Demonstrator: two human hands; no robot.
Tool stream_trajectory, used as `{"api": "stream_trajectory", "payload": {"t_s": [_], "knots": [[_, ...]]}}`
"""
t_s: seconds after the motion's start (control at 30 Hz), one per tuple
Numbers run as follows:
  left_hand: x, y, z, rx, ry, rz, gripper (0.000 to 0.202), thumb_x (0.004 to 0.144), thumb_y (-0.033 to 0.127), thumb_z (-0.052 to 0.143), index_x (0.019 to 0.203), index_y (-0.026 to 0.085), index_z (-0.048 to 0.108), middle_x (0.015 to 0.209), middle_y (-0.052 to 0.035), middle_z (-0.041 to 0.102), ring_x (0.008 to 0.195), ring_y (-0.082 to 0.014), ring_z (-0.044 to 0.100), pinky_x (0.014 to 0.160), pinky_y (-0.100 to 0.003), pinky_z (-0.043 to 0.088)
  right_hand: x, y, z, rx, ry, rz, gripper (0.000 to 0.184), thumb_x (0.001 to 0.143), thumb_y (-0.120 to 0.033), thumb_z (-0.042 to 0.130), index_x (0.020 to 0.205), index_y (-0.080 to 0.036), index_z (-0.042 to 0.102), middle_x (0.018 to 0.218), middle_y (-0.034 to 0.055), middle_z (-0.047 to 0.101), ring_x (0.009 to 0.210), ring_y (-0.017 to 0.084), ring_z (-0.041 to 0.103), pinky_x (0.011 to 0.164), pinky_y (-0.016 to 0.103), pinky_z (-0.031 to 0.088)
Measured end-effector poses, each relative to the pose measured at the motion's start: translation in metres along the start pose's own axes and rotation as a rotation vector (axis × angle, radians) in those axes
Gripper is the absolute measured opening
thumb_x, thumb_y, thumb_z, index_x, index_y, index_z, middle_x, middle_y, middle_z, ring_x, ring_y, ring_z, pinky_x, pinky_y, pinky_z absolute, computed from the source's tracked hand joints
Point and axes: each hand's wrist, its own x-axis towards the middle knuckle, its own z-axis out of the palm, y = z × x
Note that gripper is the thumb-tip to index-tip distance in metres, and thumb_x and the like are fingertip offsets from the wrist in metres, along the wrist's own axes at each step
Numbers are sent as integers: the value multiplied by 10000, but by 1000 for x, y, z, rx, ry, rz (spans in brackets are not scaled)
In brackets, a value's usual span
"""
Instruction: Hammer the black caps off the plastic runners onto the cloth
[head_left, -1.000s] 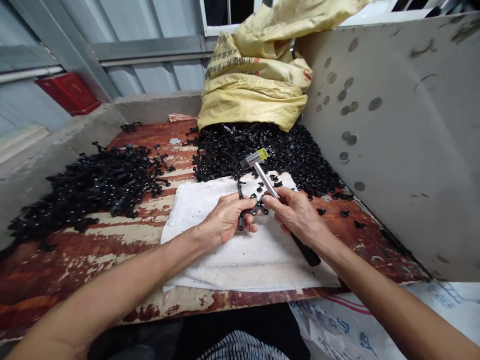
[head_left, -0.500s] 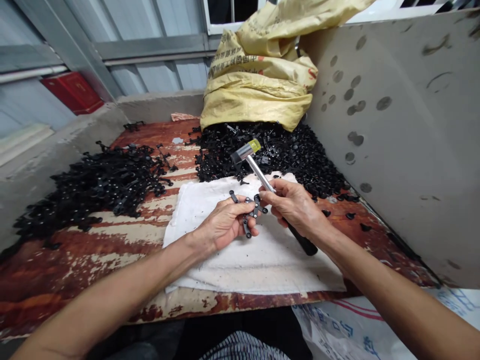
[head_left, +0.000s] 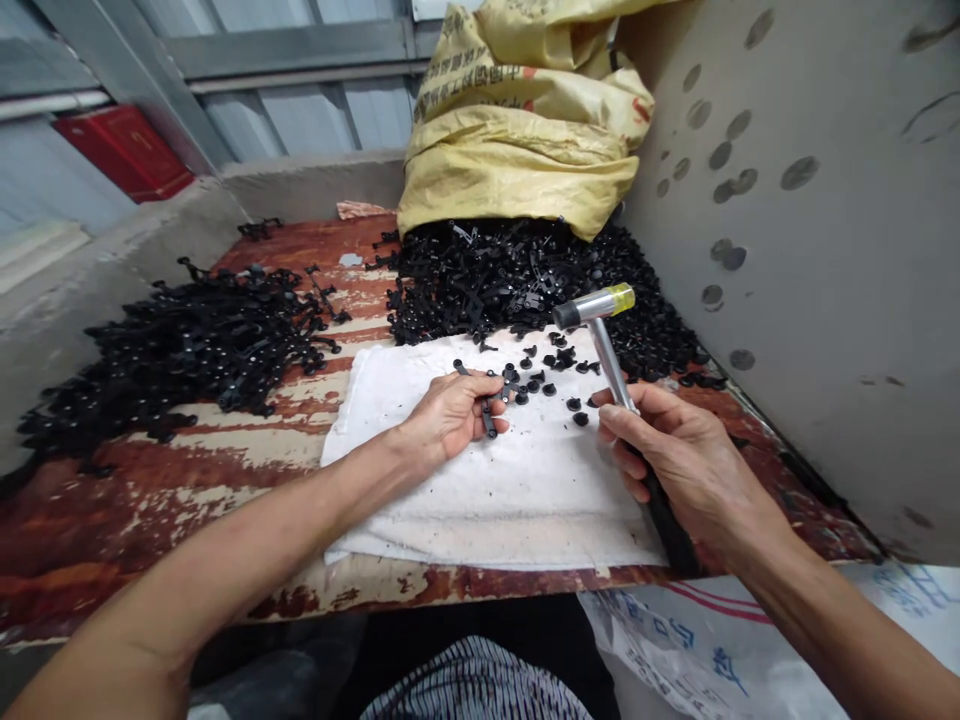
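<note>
The right hand (head_left: 682,465) grips a steel-shafted hammer (head_left: 609,350); the left hand (head_left: 450,415) pinches a black plastic piece (head_left: 489,418).

peeling red bench (head_left: 187,480) (towel (head_left: 510,510) atop)

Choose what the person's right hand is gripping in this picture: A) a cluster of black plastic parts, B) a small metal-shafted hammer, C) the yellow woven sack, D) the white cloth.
B: the right hand is closed around the small hammer, with its silver head standing above the fist.
</note>
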Motion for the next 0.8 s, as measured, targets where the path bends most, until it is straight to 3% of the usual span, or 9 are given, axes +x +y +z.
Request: {"api": "stream_trajectory", "payload": {"t_s": [0.6, 0.7, 0.8], "knots": [[-1, 0, 7, 75, 81, 12, 165, 828, 13, 560, 691, 102, 581, 605, -51, 615, 440, -76, 509, 406, -213, 459, -5, 9, -7, 49, -41, 20, 263, 734, -436, 681, 819, -212, 572, 486, -92, 391, 382, 80, 335, 299, 182, 280], [-1, -1, 8, 111, 100, 34, 179, 823, 8, 558, 677, 111, 563, 610, -43, 605, 441, -77, 512, 418, -226, 467, -6, 13, -12, -103, -70, -49, 233, 818, -444, 608, 847, -216, 579, 515, -75, 440, 381, 82, 353, 320, 195, 297], [-1, -1, 9, 140, 114, 59, 180, 822, 16, 562, 686, 131, 533, 612, -24, 590, 444, -84, 525, 433, -244, 482, -8, 18, -18, -411, -66, -266, 257, 887, -384, 524, 1034, -205, 636, 634, -10, 595, 472, 123, 512, 420, 235, 428]]}}
